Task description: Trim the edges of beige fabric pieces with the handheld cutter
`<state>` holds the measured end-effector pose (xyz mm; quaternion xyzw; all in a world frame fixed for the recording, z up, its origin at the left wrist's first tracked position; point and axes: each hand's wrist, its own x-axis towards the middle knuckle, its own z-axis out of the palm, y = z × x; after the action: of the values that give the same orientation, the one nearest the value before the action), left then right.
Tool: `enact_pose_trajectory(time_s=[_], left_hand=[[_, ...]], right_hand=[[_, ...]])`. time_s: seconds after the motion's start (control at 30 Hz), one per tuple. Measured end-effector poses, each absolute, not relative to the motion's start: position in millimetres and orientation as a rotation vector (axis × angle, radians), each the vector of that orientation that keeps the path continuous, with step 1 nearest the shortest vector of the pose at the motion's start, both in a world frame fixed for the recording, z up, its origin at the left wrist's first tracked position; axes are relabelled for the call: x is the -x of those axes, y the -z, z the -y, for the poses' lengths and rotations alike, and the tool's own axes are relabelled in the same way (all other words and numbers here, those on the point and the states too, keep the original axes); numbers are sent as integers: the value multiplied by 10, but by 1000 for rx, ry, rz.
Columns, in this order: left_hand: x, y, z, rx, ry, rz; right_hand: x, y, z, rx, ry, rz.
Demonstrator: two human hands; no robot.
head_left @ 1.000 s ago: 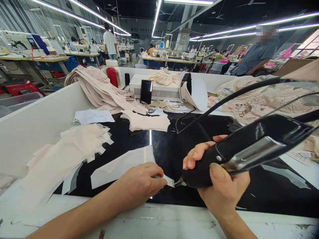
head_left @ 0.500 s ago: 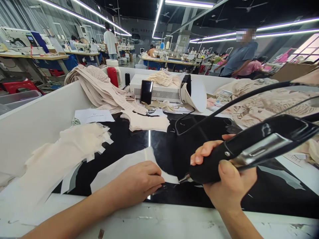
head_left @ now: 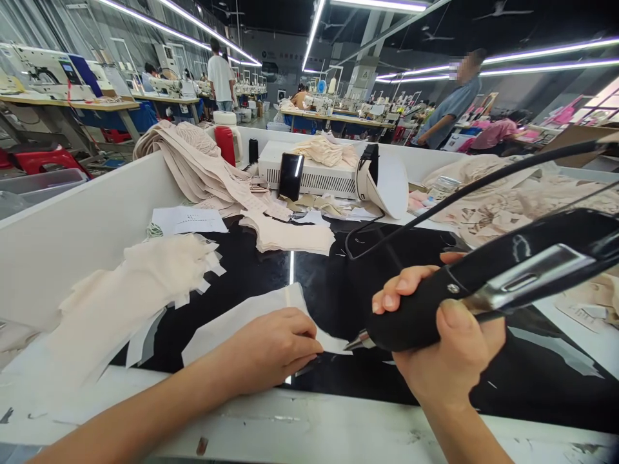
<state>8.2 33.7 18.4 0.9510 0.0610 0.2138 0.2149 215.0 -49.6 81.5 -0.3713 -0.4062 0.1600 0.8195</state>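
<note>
My left hand point(head_left: 271, 348) lies fingers-down on a pale fabric piece point(head_left: 242, 319), pressing it flat on the black glass worktop point(head_left: 338, 296). My right hand point(head_left: 449, 348) is wrapped round the handle of a black corded cutting tool point(head_left: 483, 283). Its metal tip point(head_left: 355, 341) touches the right edge of the fabric piece, just right of my left fingertips. A black cable point(head_left: 464, 193) runs from the tool up and to the right.
A heap of cut pale pieces point(head_left: 130, 290) lies at the left, a neat stack point(head_left: 290, 235) behind. A white box point(head_left: 314, 174) with a phone point(head_left: 291, 176) leaning on it, a red bottle point(head_left: 225, 143), lace fabric point(head_left: 507, 200) and folded cloth point(head_left: 193, 161) stand further back. People work beyond.
The tool tip has moved to the right along the fabric edge, and my right hand has shifted right and slightly up. My left hand has stayed on the fabric.
</note>
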Motion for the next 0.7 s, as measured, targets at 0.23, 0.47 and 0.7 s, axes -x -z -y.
enact_pose_trajectory(time_s=[0.23,0.47,0.7], left_hand=[[-97,-175,-354,-2643,-579,-154],[-84,-176,-347,-2651,-564,-170],[-94,-176,-354,-2648,-572,-157]], right_hand=[[-1973,-735,418,754,-389,926],[-1967,-701,414,797,-362,932],[-2027,-750,462,792,-342,912]])
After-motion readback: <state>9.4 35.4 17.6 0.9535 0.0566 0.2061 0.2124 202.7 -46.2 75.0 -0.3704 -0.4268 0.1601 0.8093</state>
